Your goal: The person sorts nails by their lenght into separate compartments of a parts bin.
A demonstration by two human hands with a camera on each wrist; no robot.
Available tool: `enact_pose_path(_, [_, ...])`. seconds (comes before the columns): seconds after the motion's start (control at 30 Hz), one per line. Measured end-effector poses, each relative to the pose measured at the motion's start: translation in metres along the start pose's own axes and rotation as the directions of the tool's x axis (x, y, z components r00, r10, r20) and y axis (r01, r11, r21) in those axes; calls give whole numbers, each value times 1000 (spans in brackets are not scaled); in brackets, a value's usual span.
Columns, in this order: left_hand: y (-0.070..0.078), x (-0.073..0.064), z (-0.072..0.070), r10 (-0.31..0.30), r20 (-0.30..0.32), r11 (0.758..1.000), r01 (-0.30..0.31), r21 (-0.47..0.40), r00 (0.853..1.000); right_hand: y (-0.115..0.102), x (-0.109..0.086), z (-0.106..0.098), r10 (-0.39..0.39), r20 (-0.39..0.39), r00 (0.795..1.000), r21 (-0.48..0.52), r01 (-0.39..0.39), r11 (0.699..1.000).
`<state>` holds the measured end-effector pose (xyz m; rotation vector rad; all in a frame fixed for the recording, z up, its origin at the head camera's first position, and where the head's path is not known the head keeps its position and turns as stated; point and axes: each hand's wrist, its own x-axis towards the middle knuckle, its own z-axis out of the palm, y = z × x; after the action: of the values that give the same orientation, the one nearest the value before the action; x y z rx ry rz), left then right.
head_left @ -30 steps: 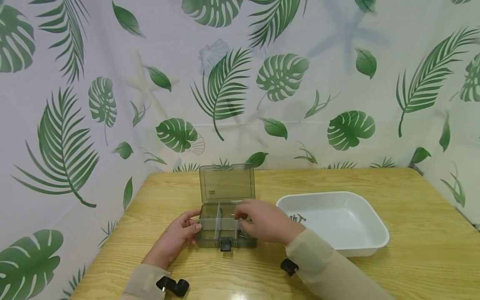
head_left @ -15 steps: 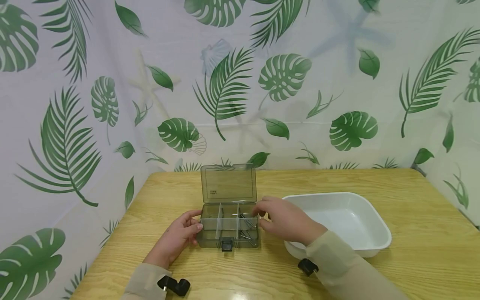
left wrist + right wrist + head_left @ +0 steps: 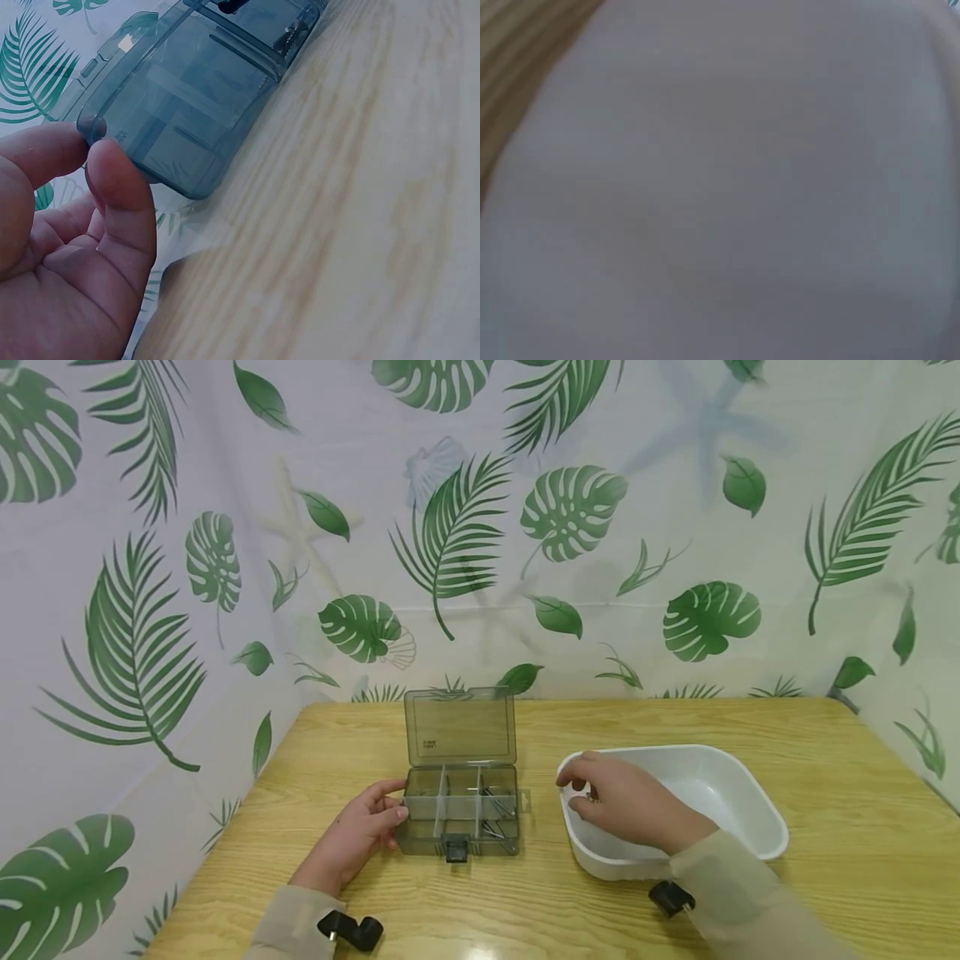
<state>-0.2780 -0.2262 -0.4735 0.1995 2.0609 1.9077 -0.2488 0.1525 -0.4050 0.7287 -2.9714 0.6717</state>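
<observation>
On the bench (image 3: 480,902), the grey box (image 3: 420,845) stands open at left of the white tray (image 3: 708,797); the small writing (image 3: 429,743) on its lid (image 3: 472,718) cannot be read. The left hand (image 3: 360,827) pinches the box's left edge. The right hand (image 3: 630,802), fingers bent, hides the tray's left part; if it holds something, I cannot tell.

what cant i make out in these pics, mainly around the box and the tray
Head view: the part of the tray behind the right hand, which blocks it.
Head view: lettering on the lid, too small to read.
Head view: how many metal pieces are in the box; small and overlapping.
Left wrist view: the whole box; the top edge cuts it off.
</observation>
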Motion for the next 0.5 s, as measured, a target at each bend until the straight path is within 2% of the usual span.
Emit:
enact_pose_path(0.27, [2,-1,1,2,8,1000,-2,-9,1000,22,-15,-6,36,26,999,-21,-35,999])
enact_pose_path(0.5, [1,-2,-1,2,19,1000,-2,1,1000,40,-19,-2,124,118,985,-82,-115,990])
